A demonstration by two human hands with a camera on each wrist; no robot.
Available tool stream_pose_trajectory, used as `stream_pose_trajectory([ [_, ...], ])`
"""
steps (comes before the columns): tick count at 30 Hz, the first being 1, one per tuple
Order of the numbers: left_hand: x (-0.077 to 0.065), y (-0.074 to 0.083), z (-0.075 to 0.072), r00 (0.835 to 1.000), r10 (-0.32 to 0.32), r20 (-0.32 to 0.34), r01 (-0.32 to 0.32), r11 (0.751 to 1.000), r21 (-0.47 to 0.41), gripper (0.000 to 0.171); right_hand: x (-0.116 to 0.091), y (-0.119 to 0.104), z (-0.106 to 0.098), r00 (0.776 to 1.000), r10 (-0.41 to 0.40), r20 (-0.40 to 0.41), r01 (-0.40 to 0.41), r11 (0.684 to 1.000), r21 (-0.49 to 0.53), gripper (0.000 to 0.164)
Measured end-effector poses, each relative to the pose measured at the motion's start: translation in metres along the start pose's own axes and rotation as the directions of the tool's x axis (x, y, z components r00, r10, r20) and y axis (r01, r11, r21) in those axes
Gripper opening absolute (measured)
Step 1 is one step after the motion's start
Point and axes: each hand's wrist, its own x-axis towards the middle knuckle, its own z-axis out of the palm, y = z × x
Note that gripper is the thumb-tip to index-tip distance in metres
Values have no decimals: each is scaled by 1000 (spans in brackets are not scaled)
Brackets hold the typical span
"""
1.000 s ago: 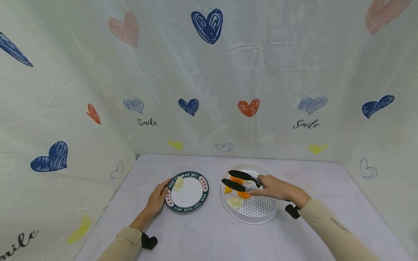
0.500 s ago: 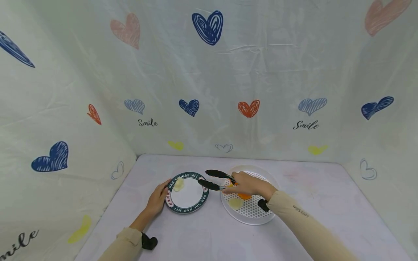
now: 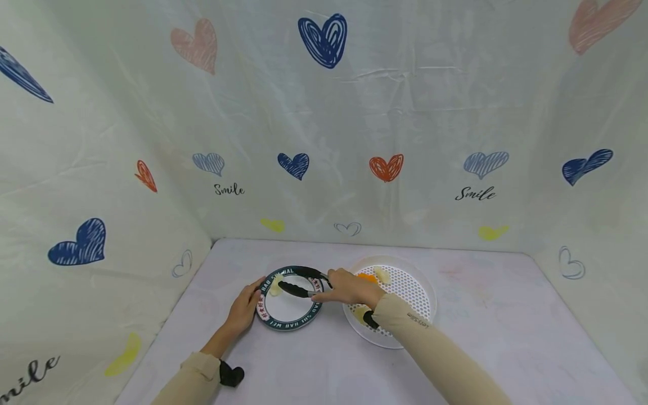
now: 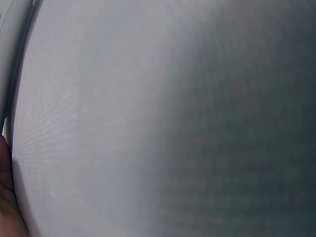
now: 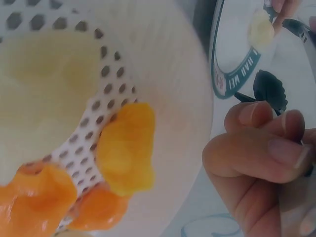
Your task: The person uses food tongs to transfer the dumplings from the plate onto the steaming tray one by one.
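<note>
My right hand [image 3: 349, 287] holds a pair of kitchen tongs [image 3: 295, 289] with black scalloped tips, which stand apart over the plate with nothing visible between them. The round white plate [image 3: 288, 309] has a dark green lettered rim. On its upper left lies a pale yellowish piece [image 3: 275, 285], with the tongs' tip close beside it. My left hand [image 3: 244, 308] grips the plate's left edge. Under my right forearm, a white perforated basket [image 3: 425, 292] holds orange and yellow pieces [image 5: 128, 148] and pale pieces [image 3: 382, 275]. In the left wrist view only the edge of a hand [image 4: 10, 212] shows.
A pale cloth covers the table [image 3: 304, 371]. Behind it and to the sides hangs a light curtain [image 3: 420, 118] printed with hearts. The basket stands just right of the plate, with a narrow gap between them.
My right hand has carried the tongs leftward from over the basket to over the plate, uncovering a pale piece in the basket. My left hand has stayed on the plate's edge.
</note>
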Motion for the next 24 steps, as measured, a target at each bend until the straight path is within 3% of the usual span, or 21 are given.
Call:
stream_pose_trajectory([
  [14,2,0,-3,1000,11,7,-11,1000,15,44,25,-23,15,999,48,5,-48,999,-9,49],
  [21,-1,-2,-1,992,118,-47,-118,993,6,43,31,-25,26,998,54,14,-54,998,22,48],
  [24,-2,-2,-1,993,111,-47,-111,994,2,43,32,-26,30,998,65,11,-66,997,40,53],
])
